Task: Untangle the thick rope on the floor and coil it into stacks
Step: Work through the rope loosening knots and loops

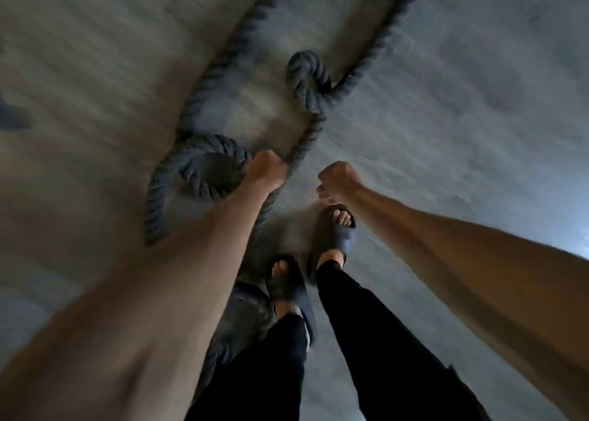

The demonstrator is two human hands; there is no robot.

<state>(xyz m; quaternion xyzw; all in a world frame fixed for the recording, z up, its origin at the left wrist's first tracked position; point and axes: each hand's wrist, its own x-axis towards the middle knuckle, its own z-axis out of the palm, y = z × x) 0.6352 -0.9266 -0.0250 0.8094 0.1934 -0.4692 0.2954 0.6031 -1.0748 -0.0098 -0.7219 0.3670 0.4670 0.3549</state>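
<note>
- You are at the untangling step: your left hand (269, 172) has its fingers wrapped round the rope (210, 79), which lies on the floor (446, 101) and runs off toward 12 o'clock.
- Your right hand (338, 178), at 3 o'clock of the left, is a fist holding nothing.
- Next, I judge, you must pull the twists open.
- Count: one rope, two twists, a near loop (197, 143) at 9 o'clock and a far loop (302, 70) at 12.

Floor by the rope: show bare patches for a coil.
Bare grey concrete floor lies right of the thick dark twisted rope, beyond the right hand. Crowded: loops left of the left hand and rope beside the dark sandals.
</note>
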